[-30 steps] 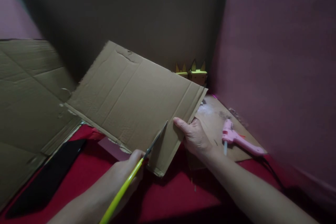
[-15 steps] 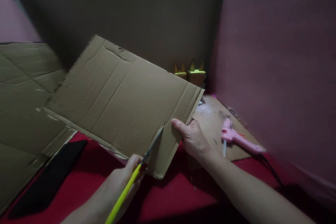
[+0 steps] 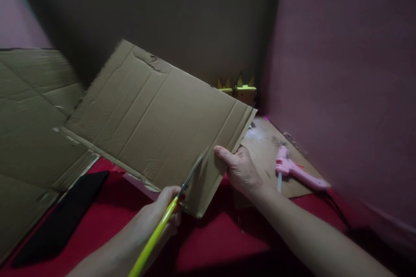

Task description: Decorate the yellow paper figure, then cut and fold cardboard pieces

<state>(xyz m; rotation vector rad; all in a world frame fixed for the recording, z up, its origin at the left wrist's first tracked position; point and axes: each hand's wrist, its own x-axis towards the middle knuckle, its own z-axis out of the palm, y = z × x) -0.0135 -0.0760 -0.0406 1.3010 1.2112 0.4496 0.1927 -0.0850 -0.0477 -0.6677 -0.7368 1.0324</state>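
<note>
A large brown cardboard sheet [image 3: 156, 117] is held up at a slant, creased and ragged along its edges. My right hand [image 3: 240, 171] grips its right side, thumb on top and fingers hidden underneath. In my left hand [image 3: 164, 214] are scissors [image 3: 152, 240] with a yellow handle, the fingers wrapped round them. Their blade lies in a cut that runs up from the sheet's lower edge, its tip close to my right thumb. The lower blade is hidden behind the cardboard.
A pink glue gun [image 3: 292, 171] with a cable rests on a flat board [image 3: 264, 138] at right. Small eared boxes [image 3: 244, 94] stand behind. Larger cardboard [image 3: 29, 138] and a black strip [image 3: 65, 216] lie left on red cloth [image 3: 208, 255].
The scissors' blade reaches slightly farther up and right along the cut. The sheet and both hands have shifted a little to the right in view.
</note>
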